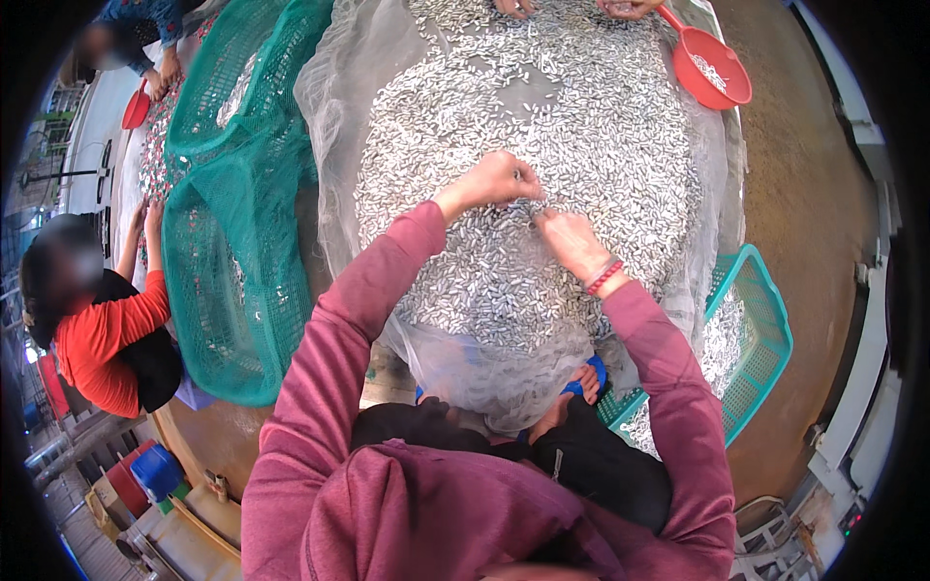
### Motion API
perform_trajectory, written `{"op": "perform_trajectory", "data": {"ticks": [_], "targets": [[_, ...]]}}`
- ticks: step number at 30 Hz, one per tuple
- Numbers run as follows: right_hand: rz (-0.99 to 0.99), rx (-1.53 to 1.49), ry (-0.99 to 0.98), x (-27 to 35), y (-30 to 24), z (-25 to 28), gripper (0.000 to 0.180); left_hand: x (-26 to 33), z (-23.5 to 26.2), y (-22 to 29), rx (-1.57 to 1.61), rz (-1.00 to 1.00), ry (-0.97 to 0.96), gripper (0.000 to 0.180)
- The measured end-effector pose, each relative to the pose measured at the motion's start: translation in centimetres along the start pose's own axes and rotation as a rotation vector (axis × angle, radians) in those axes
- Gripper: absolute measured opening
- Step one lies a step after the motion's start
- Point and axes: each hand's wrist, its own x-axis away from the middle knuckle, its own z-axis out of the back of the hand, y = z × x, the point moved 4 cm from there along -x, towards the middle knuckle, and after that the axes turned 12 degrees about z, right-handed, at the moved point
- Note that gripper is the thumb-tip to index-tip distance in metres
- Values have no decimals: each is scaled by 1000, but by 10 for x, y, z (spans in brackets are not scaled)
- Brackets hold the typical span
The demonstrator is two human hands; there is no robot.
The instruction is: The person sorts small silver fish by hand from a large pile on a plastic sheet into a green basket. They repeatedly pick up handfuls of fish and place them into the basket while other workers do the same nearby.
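Brown floor (819,194) lay around a broad sheet of pale netting (329,126), its near edge hanging toward the wearer's lap. Small silvery-white pieces (601,126) sat loose across nearly all of it, from far edge to near edge, thickest mid-sheet, with a thin, part-bare patch toward the far edge.

Left hand (502,180) was over the middle of the spread, fingers curled in and nearly closed; could not tell if a piece was pinched. Right hand (572,242), red band (604,276) at the wrist, was just beside it on the near side, fingers bent, fingertips down at the pieces; hold too small to make out. Fingertips of both nearly met.

Progress, as judged: handling underway, far from finished. Most pieces remained on the netting; no clear sorted pile could be told there. Some similar pieces sat in a teal basket (772,344) off the near right corner, and a few in a red scoop (731,63) at the far right corner. Could not tell whether those were done or waiting.

Another person's hands (513,8) worked at the far edge. Two green net-lined baskets (276,194) stood beyond the left edge.
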Motion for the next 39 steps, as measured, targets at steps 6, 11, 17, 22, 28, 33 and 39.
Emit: {"op": "perform_trajectory", "data": {"ticks": [6,11,17,22,28,33,39], "targets": [[-276,-654,312,7,17,24,14,-10,-7,-10,-668,-299,287,14],[-266,-1788,337,42,20,89,18,1,35,-21,-638,14,160,27],[417,-2084,548,136,24,158,33,45,28,54,-445,159,-2,19],[-15,-1702,643,289,16,214,36,78,-54,182,-268,-318,-496,27],[-887,-1176,118,448,-1,178,68,97,-249,272,-235,-693,-597,68],[-986,-775,88,451,36,170,55,79,-254,258,-198,-842,-508,69],[-631,-998,59,274,60,211,43,-39,-45,97,-744,-286,293,13]]}}
